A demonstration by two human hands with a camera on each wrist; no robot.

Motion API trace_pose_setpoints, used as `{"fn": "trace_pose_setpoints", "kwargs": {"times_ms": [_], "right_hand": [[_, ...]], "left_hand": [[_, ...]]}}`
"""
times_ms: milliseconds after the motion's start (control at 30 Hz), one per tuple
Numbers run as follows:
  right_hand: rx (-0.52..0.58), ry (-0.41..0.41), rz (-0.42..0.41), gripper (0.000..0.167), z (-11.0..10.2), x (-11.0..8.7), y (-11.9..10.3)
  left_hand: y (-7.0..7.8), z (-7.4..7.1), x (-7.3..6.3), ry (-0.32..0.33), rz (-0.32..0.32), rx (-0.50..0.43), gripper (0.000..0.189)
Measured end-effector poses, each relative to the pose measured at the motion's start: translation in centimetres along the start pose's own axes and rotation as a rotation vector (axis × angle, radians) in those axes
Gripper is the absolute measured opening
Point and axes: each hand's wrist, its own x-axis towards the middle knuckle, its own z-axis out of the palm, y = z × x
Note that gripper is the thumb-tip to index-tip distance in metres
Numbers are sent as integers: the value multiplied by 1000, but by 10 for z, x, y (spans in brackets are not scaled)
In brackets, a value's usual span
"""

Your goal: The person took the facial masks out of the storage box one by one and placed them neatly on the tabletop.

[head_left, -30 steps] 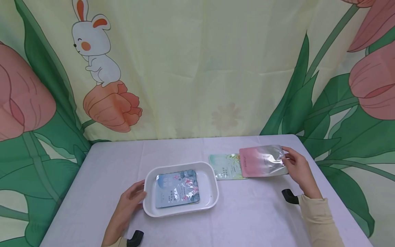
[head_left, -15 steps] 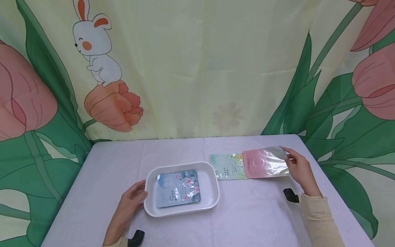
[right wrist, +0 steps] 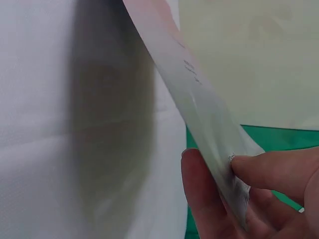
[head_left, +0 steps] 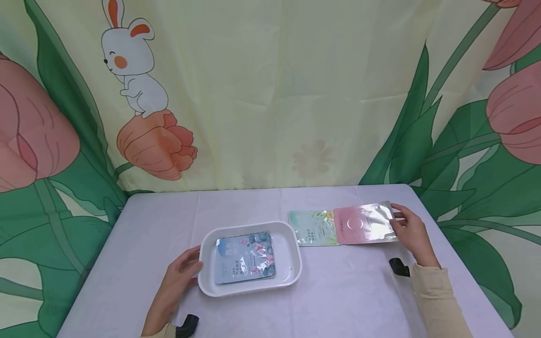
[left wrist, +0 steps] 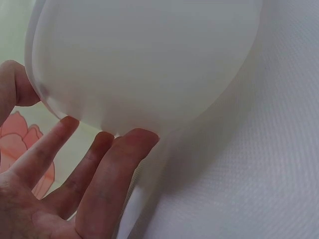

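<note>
My left hand (head_left: 179,277) holds the left end of a white plastic tray (head_left: 293,277). In the left wrist view, my fingertips meet the tray wall (left wrist: 149,59) with the thumb at its rim. Inside the tray lies a blue flowered face mask packet (head_left: 245,258). At the right, my right hand (head_left: 414,234) pinches the end of a pink and silver face mask packet (head_left: 365,223) between thumb and fingers. The right wrist view shows this end raised over the cloth. The packet's left edge meets a mint green face mask packet (head_left: 314,228) on the table.
A white cloth covers the table (head_left: 338,291). Behind its far edge hangs a curtain (head_left: 262,103) printed with a rabbit and tulips. The green packet lies close to the tray's right end.
The pink and silver packet has shifted right and lowered, uncovering more of the green packet. My right hand has moved slightly with it. The left hand keeps its place at the tray.
</note>
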Motion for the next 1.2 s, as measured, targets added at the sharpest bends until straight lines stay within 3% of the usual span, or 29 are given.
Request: {"fn": "trace_pose_setpoints", "kwargs": {"times_ms": [500,767,933,1200], "right_hand": [[17,-74,28,58,5,2,21],[39,-106,-3,60,11,3,27],[45,-91,-20,58,15,2,27],[66,-95,22,57,17,-2,16]], "left_hand": [[2,7,0,4,3,2,57],[1,6,1,5,-8,21,57],[1,3,1,7,-6,27,58],[0,0,2,6,-25,32,60]]}}
